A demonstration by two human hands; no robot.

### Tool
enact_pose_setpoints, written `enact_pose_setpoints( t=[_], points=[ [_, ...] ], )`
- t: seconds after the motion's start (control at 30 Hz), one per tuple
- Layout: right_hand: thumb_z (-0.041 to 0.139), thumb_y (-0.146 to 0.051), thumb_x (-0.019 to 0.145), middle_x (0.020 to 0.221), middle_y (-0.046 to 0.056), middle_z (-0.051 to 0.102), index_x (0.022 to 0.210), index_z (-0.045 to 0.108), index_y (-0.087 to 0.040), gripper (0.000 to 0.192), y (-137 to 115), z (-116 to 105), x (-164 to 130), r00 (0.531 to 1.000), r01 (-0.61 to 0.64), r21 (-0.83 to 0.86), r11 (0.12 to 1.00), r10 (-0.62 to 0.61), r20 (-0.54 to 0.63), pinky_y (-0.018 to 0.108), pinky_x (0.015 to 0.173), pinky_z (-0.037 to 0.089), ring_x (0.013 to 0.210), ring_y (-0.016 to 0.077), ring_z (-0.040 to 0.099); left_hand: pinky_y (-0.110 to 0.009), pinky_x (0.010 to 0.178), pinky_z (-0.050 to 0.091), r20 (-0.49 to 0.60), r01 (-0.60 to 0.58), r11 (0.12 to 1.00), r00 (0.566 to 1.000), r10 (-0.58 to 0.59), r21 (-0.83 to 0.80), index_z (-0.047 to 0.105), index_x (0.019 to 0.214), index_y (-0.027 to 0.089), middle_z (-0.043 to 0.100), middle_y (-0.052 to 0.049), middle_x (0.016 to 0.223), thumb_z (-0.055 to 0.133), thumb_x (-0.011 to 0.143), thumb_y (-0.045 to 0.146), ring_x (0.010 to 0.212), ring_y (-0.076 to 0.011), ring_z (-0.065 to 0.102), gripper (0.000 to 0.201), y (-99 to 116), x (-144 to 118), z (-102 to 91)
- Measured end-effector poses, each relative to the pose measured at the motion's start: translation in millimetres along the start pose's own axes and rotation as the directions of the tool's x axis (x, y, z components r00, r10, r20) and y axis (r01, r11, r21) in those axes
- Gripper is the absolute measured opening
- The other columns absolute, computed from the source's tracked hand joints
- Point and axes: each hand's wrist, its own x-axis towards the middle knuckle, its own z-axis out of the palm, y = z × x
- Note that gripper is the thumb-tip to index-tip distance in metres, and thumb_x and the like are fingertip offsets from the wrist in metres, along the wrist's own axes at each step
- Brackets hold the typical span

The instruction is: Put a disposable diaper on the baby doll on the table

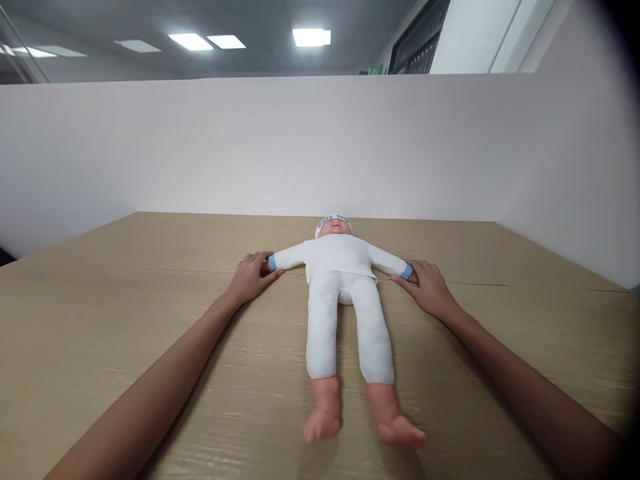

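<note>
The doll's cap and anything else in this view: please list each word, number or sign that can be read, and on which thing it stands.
Blue lettering on the band of the doll's cap: too small and blurred to read.
Green sign high on the far wall, beyond the partition: too small to read.
Doll's white suit and blue cuffs: no text.
Wooden table: no text.

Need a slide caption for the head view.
Left hand and right hand pin baby doll's outstretched arms on the table.

We see blue lettering on the band of the doll's cap [333, 219], at frame centre. It is too small for us to read.
</note>
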Motion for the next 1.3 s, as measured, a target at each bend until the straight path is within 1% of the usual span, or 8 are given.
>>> enact_pose_setpoints(
  t=[0.2, 0.43, 0.67, 0.83, 0.97, 1.1, 1.2, 1.3],
  points=[
    [0.058, -0.066, 0.107, 0.136, 0.019, 0.077, 0.137, 0.074, -0.02, 0.058, -2.4, -7.6, -5.6, 0.996, 0.025, 0.005, 1.0, -0.024, -0.082, 0.055, 0.106, 0.052, 0.123, 0.0413, 0.068, -0.053, 0.115, 0.047, -0.006, -0.042, 0.998, 0.999, 0.042, 0.04, 0.063, 0.153, 0.019, 0.073, -0.015, 0.146, 0.059, 0.106, 0.059, 0.13, -0.0395, 0.064, 0.062, 1.5, -7.6, -5.0],
    [0.062, -0.065, 0.107, 0.131, 0.019, 0.08, 0.131, 0.08, -0.023, 0.052, -4.3, -10.1, -3.2, 0.992, -0.005, -0.014, 1.0, 0.004, -0.124, 0.055, 0.101, 0.052, 0.119, 0.0417, 0.067, -0.049, 0.107, 0.049, -0.025, -0.031, 0.999, 0.999, 0.032, 0.044, 0.067, 0.145, 0.022, 0.077, -0.014, 0.137, 0.063, 0.107, 0.056, 0.125, -0.038, 0.068, 0.051, 3.8, -7.6, -6.6],
    [0.06, -0.078, 0.104, 0.125, 0.021, 0.079, 0.122, 0.083, -0.02, 0.065, 1.4, -8.7, -6.1, 0.986, -0.071, 0.006, 0.997, 0.071, -0.15, 0.056, 0.096, 0.054, 0.111, 0.0423, 0.069, -0.052, 0.104, 0.05, -0.057, 0.067, 0.995, 0.996, -0.063, 0.078, 0.069, 0.132, 0.022, 0.079, -0.014, 0.133, 0.072, 0.101, 0.054, 0.123, -0.0395, 0.069, 0.044, 4.1, -12.9, -7.1],
    [0.066, -0.075, 0.1, 0.125, 0.02, 0.079, 0.124, 0.08, -0.02, 0.062, 8.6, -10.6, -11.0, 0.99, -0.064, 0.082, 0.995, 0.074, -0.121, 0.055, 0.102, 0.058, 0.113, 0.0392, 0.072, -0.054, 0.102, 0.052, -0.06, 0.099, 0.99, 0.994, -0.094, 0.095, 0.074, 0.121, 0.022, 0.081, -0.014, 0.122, 0.069, 0.1, 0.052, 0.117, -0.0401, 0.069, 0.038, 0.7, -18.2, -9.4],
    [0.064, -0.066, 0.102, 0.13, 0.019, 0.08, 0.13, 0.078, -0.02, 0.056, 16.3, -17.2, -17.4, 0.994, -0.061, 0.126, 0.99, 0.071, -0.082, 0.055, 0.106, 0.059, 0.116, 0.0375, 0.074, -0.053, 0.106, 0.053, -0.07, 0.08, 0.997, 0.994, -0.079, 0.019, 0.078, 0.12, 0.023, 0.082, -0.013, 0.123, 0.068, 0.097, 0.056, 0.118, -0.0385, 0.07, 0.041, -8.7, -19.0, -13.8],
    [0.055, -0.055, 0.107, 0.124, 0.018, 0.084, 0.122, 0.083, -0.021, 0.046, 21.8, -20.1, -19.6, 0.994, -0.086, 0.123, 0.989, 0.094, -0.057, 0.056, 0.106, 0.059, 0.114, 0.0371, 0.076, -0.049, 0.105, 0.055, -0.068, 0.159, 0.983, 0.984, -0.165, -0.091, 0.083, 0.119, 0.023, 0.084, -0.012, 0.12, 0.057, 0.102, 0.064, 0.112, -0.0348, 0.071, 0.052, -17.7, -17.3, -18.2],
    [0.054, -0.051, 0.107, 0.121, 0.017, 0.085, 0.118, 0.086, -0.022, 0.045, 24.0, -18.1, -19.2, 0.993, -0.1, 0.101, 0.99, 0.105, -0.052, 0.057, 0.109, 0.057, 0.116, 0.0381, 0.075, -0.049, 0.103, 0.054, -0.059, 0.196, 0.977, 0.978, -0.201, -0.08, 0.086, 0.114, 0.023, 0.084, -0.013, 0.112, 0.054, 0.103, 0.067, 0.107, -0.0343, 0.069, 0.056, -20.6, -16.4, -17.6],
    [0.054, -0.051, 0.106, 0.122, 0.018, 0.085, 0.117, 0.088, -0.022, 0.046, 25.9, -15.2, -18.5, 0.989, -0.128, 0.082, 0.988, 0.133, -0.068, 0.059, 0.11, 0.056, 0.117, 0.0389, 0.074, -0.051, 0.109, 0.051, -0.057, 0.211, 0.976, 0.975, -0.215, -0.057, 0.087, 0.109, 0.023, 0.084, -0.013, 0.112, 0.055, 0.101, 0.07, 0.108, -0.0345, 0.067, 0.057, -21.8, -15.1, -14.7]
  ],
)
